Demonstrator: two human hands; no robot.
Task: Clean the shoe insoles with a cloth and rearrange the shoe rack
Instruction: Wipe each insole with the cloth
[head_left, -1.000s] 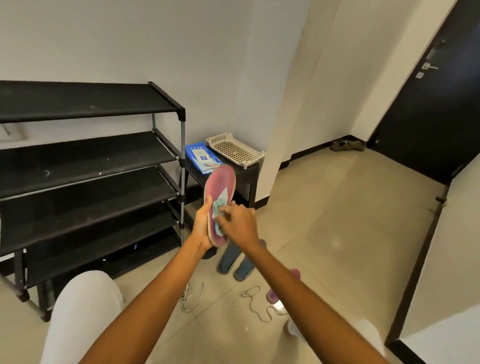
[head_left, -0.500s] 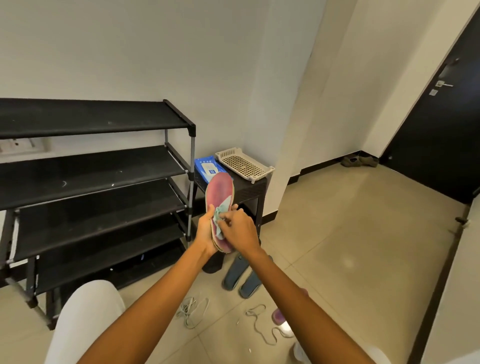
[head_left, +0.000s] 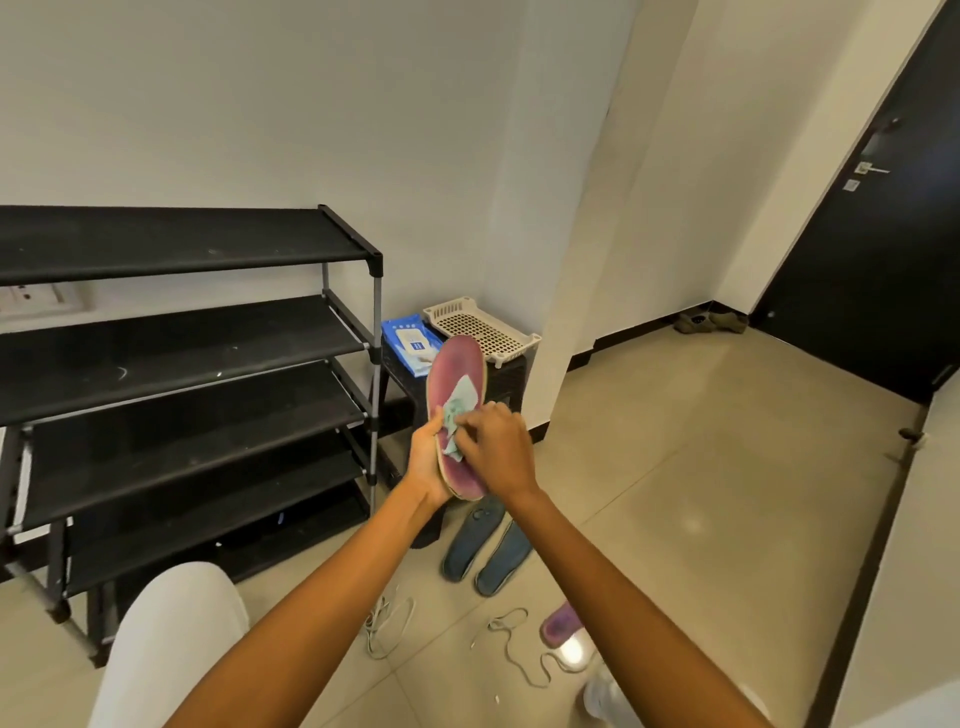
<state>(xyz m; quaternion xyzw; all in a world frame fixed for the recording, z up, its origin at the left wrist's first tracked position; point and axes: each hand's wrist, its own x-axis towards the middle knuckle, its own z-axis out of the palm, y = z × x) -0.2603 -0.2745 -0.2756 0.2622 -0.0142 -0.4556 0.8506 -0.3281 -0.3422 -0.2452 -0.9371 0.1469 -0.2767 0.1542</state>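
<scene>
A person's left hand (head_left: 427, 462) grips a pink insole (head_left: 457, 410) upright beside the bare shoe rack (head_left: 182, 332), while the right hand (head_left: 496, 447) pinches a pale green cloth (head_left: 458, 410) against it, mid-wipe. Next, likely, the toe end, then the blue insoles (head_left: 488, 545) on the floor.

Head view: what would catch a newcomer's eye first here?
At centre, the left hand holds up a worn pink foam insole while the right hand presses a pale green cloth against it. To the left stands a black four-tier shoe rack; a pair of dark blue insoles lies on the floor below the hands.
</scene>
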